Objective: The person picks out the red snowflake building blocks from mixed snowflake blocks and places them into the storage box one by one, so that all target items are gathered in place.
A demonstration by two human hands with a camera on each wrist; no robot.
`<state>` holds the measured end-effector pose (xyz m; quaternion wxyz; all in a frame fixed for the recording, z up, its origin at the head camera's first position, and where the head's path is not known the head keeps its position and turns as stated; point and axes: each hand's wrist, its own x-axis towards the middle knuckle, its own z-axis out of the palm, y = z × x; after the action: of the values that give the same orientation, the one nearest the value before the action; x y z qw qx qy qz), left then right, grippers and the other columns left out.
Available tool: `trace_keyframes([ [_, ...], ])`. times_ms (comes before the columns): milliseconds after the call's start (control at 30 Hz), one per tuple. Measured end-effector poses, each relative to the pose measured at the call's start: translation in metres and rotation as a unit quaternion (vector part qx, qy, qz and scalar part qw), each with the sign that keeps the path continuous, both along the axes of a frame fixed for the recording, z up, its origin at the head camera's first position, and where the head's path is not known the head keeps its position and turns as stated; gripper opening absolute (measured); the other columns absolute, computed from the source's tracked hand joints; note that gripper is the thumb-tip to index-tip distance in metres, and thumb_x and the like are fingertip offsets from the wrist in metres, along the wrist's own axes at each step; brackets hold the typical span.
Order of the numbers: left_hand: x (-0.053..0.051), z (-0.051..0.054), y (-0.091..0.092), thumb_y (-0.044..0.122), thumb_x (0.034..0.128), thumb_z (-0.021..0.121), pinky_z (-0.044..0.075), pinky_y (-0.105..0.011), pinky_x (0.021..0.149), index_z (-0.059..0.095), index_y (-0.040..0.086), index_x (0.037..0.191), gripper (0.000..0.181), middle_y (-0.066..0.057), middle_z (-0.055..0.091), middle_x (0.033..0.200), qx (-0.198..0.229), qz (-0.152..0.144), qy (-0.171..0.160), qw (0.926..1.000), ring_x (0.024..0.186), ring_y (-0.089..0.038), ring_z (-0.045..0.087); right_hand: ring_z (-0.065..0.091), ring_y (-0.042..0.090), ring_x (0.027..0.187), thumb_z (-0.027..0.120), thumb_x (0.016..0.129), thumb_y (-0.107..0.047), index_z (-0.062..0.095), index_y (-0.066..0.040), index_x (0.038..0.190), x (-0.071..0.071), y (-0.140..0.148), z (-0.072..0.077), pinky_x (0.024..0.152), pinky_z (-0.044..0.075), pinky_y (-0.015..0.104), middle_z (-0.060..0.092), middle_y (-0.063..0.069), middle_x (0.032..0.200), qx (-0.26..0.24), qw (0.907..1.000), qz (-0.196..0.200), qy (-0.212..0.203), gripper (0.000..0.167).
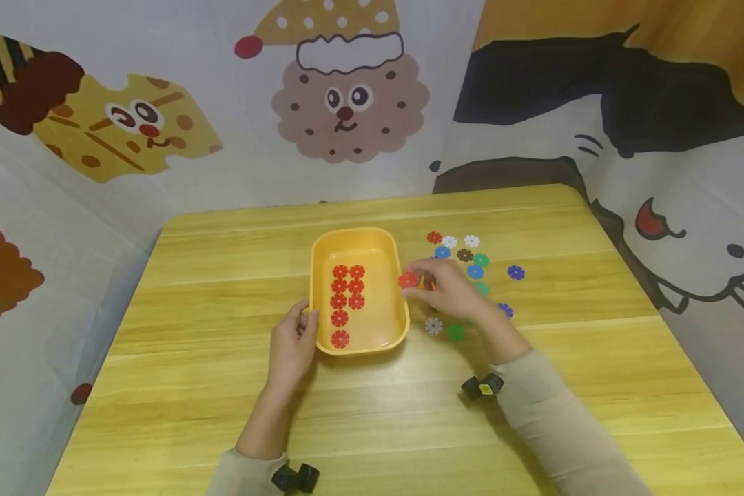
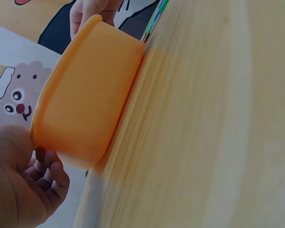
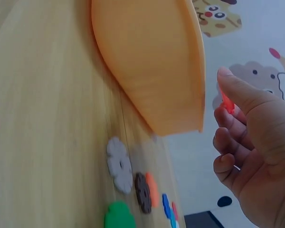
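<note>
A yellow-orange plastic tray [image 1: 381, 331] stands on the table with several red snowflake discs [image 1: 339, 301] inside, set in two columns toward its left side. At its left wall, my left hand [image 1: 293, 348] holds the rim; in the left wrist view the fingers [image 2: 57, 178] curl beside the tray's outer wall. My right hand [image 1: 451, 291] pinches one red snowflake disc [image 1: 407, 280] between thumb and fingers, just over the right rim. From the right wrist view, this pinched disc [image 3: 226, 102] shows edge-on, apart from the tray wall [image 3: 152, 61].
Loose snowflake discs lie right of the tray: white [image 1: 472, 240], brown [image 1: 465, 255], green [image 1: 455, 332], blue [image 1: 516, 272], grey-white [image 1: 433, 326] and a red one [image 1: 434, 238]. The right hand covers some. A cartoon-printed cloth [image 1: 223, 179] hangs behind the wooden table [image 1: 192, 358].
</note>
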<state>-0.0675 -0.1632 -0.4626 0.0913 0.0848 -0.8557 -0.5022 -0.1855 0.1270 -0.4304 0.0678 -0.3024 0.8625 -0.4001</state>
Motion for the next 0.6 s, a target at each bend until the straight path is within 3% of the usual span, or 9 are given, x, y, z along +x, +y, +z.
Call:
trace_keyframes([
  [167, 0.000, 0.000, 0.000, 0.017, 0.1046, 0.057, 0.039, -0.022, 0.049, 0.059, -0.004, 0.135, 0.037, -0.007, 0.057, 0.073, 0.000, -0.001, 0.001, 1.0000, 0.059, -0.017, 0.048, 0.057, 0.015, 0.069, 0.079, 0.089, -0.025, 0.068, 0.001, 0.123, 0.002, -0.012, 0.002, 0.060, 0.050, 0.028, 0.067, 0.002, 0.094, -0.017, 0.9996, 0.015, 0.016, 0.044],
  [300, 0.000, 0.001, -0.001, 0.018, 0.1047, 0.057, 0.039, -0.022, 0.050, 0.059, -0.003, 0.135, 0.037, -0.007, 0.057, 0.073, -0.001, 0.001, 0.000, 1.0000, 0.060, -0.018, 0.048, 0.056, 0.013, 0.066, 0.080, 0.089, -0.024, 0.068, 0.002, 0.121, 0.004, -0.022, 0.003, 0.058, 0.050, 0.027, 0.065, 0.000, 0.086, -0.020, 0.9990, 0.031, 0.025, 0.043],
  [433, -0.001, 0.001, 0.000, 0.018, 0.1048, 0.057, 0.039, -0.022, 0.050, 0.059, -0.003, 0.135, 0.037, -0.007, 0.057, 0.073, -0.001, 0.002, -0.002, 1.0000, 0.060, -0.018, 0.049, 0.054, 0.011, 0.065, 0.079, 0.089, -0.027, 0.069, -0.001, 0.121, 0.007, -0.030, 0.004, 0.059, 0.050, 0.026, 0.063, -0.003, 0.082, -0.009, 0.9985, 0.045, 0.029, 0.042],
  [600, -0.001, 0.001, 0.000, 0.017, 0.1048, 0.057, 0.040, -0.022, 0.050, 0.059, -0.004, 0.135, 0.037, -0.007, 0.058, 0.073, 0.000, 0.000, 0.001, 1.0000, 0.061, -0.018, 0.049, 0.052, 0.010, 0.063, 0.079, 0.089, -0.028, 0.070, -0.004, 0.120, 0.009, -0.040, 0.003, 0.059, 0.049, 0.026, 0.066, -0.003, 0.089, -0.003, 0.9979, 0.053, 0.037, 0.040],
])
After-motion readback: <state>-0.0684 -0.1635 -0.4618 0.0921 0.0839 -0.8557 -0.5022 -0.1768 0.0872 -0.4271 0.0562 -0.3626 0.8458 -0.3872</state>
